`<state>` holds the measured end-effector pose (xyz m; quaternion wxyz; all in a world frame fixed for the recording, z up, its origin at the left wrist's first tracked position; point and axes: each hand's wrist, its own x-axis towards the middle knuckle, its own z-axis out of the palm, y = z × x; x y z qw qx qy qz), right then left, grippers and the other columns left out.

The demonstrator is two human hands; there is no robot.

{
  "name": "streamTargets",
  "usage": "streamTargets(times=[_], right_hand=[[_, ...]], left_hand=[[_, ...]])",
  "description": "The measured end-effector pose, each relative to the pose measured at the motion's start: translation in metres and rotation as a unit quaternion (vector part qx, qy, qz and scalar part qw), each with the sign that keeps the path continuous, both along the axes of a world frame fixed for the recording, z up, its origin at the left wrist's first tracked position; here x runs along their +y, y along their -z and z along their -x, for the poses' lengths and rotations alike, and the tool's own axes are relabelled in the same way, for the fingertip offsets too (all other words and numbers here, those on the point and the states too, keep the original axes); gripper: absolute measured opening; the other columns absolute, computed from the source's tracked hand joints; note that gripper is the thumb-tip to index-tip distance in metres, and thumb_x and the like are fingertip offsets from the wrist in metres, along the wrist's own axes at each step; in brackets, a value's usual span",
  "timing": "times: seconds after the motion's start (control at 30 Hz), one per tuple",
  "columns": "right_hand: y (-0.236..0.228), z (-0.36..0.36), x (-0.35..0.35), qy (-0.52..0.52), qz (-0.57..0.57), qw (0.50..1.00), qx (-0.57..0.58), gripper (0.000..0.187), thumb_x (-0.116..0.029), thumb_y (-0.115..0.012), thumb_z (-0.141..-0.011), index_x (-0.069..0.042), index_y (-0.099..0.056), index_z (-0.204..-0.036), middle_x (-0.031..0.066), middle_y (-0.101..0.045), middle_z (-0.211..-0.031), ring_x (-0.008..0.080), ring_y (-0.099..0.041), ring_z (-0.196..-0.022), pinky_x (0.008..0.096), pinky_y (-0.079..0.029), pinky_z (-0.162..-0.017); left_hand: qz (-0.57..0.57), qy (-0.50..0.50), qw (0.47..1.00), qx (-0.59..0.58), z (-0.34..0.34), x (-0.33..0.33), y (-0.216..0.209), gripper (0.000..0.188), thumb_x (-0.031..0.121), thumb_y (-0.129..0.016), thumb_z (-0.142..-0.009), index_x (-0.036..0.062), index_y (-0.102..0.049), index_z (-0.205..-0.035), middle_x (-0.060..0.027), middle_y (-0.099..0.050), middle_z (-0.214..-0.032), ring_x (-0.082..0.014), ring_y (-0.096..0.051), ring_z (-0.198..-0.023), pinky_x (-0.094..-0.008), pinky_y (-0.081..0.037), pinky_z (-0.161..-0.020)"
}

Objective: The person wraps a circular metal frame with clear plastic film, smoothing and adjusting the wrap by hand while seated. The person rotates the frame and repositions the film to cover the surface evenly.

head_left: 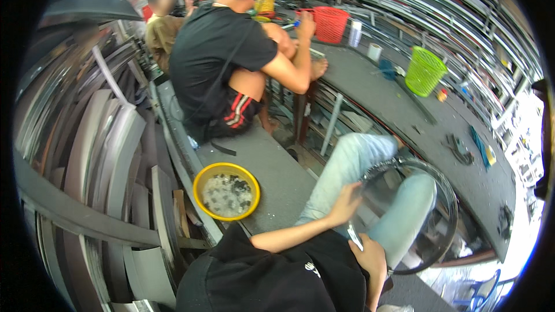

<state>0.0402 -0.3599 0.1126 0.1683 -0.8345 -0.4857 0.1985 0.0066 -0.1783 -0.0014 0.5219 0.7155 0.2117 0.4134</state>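
Observation:
A large round black hoop (454,211) with a see-through middle rests over my legs in light blue jeans. Its upper left rim looks rough, with shiny clear shreds along it. My left hand (346,203) is closed at the hoop's left edge, its fingertips partly hidden. Nearer my body, my right hand (370,255) is closed around a slim, light silver tool (354,237) that points up toward my left hand. The tool's exact kind does not show.
A yellow basin (252,188) of clear and dark bits stands on the bench at left. Ahead sits a person (222,52) in black; another is behind. The grey table (376,89) holds a red basket (331,25), a green basket (425,72) and a black clamp-like tool (458,149).

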Motion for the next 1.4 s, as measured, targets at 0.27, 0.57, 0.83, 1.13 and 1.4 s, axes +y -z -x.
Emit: streamTargets(times=[0.27, 0.57, 0.83, 1.13, 1.4], right_hand=[[-0.006, 0.003, 0.003, 0.008, 0.017, 1.0, -0.014, 0.045, -0.039, -0.061, -0.087, 0.0, -0.063, -0.111, 0.0262, -0.067, -0.087, 0.0424, -0.065, -0.084, 0.0492, -0.05, -0.075], [-0.014, 0.003, -0.01, 0.054, -0.151, 0.987, -0.011, 0.031, -0.018, -0.064, -0.086, 0.001, -0.062, -0.111, 0.0222, -0.065, -0.098, 0.038, -0.06, -0.1, 0.0447, -0.045, -0.088], [-0.02, -0.04, -0.051, 0.397, -0.242, 0.835, -0.295, 0.054, -0.014, -0.063, -0.084, -0.001, -0.047, -0.134, 0.0184, -0.048, -0.137, 0.0365, -0.046, -0.123, 0.0475, -0.033, -0.105], [-0.019, -0.028, -0.061, 0.418, -0.329, 0.754, -0.384, 0.05, -0.016, -0.061, -0.088, -0.003, -0.046, -0.134, 0.0213, -0.043, -0.141, 0.0384, -0.041, -0.13, 0.049, -0.034, -0.106], [0.029, -0.069, -0.101, 0.455, -0.348, 0.792, -0.212, 0.06, -0.015, -0.054, -0.089, -0.009, -0.034, -0.145, 0.0235, -0.041, -0.141, 0.0352, -0.046, -0.126, 0.0456, -0.039, -0.101]], left_hand=[[-0.023, 0.036, 0.999, 0.013, 0.008, -0.005, -0.019, 0.051, 0.01, -0.059, -0.088, 0.0026, -0.04, -0.135, -0.0208, -0.041, -0.133, -0.0366, -0.04, -0.128, -0.0394, -0.032, -0.109], [-0.016, 0.053, 0.998, -0.008, 0.008, -0.005, -0.019, 0.055, 0.002, -0.057, -0.083, 0.0036, -0.04, -0.136, -0.0197, -0.039, -0.135, -0.0357, -0.039, -0.13, -0.0392, -0.03, -0.11], [-0.042, 0.037, 0.998, -0.037, 0.005, -0.001, -0.013, 0.054, -0.002, -0.053, -0.079, 0.0017, -0.044, -0.133, -0.0184, -0.045, -0.132, -0.0342, -0.04, -0.129, -0.0389, -0.03, -0.111], [-0.021, 0.027, 0.999, -0.017, 0.006, 0.002, -0.009, 0.052, 0.003, -0.057, -0.081, 0.0042, -0.046, -0.132, -0.0185, -0.043, -0.13, -0.0341, -0.04, -0.128, -0.0382, -0.031, -0.109], [-0.018, 0.049, 0.999, 0.002, 0.006, 0.002, -0.01, 0.052, 0.003, -0.057, -0.082, 0.0061, -0.046, -0.133, -0.0182, -0.043, -0.13, -0.0338, -0.041, -0.128, -0.0381, -0.031, -0.109]])
